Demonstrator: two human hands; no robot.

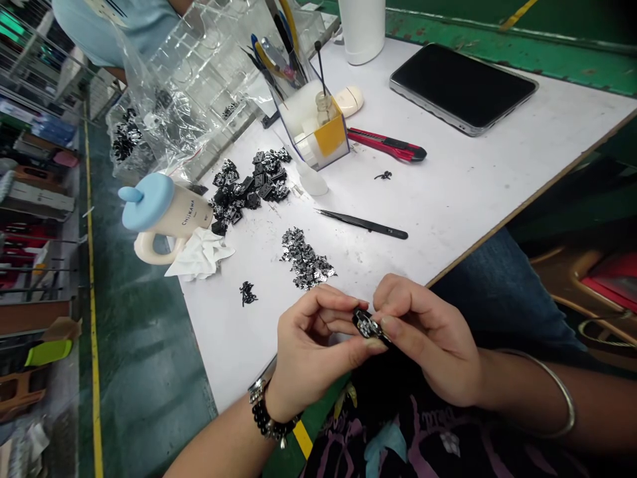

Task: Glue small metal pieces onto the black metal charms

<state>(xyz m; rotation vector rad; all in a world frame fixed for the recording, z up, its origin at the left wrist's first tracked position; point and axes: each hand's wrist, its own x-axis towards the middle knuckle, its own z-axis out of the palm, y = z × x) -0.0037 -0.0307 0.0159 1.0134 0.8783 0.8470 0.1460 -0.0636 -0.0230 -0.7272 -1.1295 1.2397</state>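
A small black part with shiny metal pieces (368, 325) is held just off the table's near edge. My left hand (318, 352) pinches it between thumb and fingers. From the other side, my right hand (430, 338) has thumb and forefinger pressed on its metal face; whether they grip a separate piece is hidden. Beyond my hands lies a pile of small metal pieces (304, 259). Farther back sits a heap of black parts (253, 182). Black tweezers (365, 224) rest to the right of the metal pile, and a little cluster of thin black pieces (247, 293) lies at the left.
On the white table (478, 192) stand a lidded mug (186, 212) by a crumpled tissue (202, 253) and a tool holder (323, 136). A red utility knife (388, 144), a tablet (462, 86) and a white cup (362, 30) are behind. Clear trays (213, 66) fill the far left, near another person's blue sleeve (134, 33).
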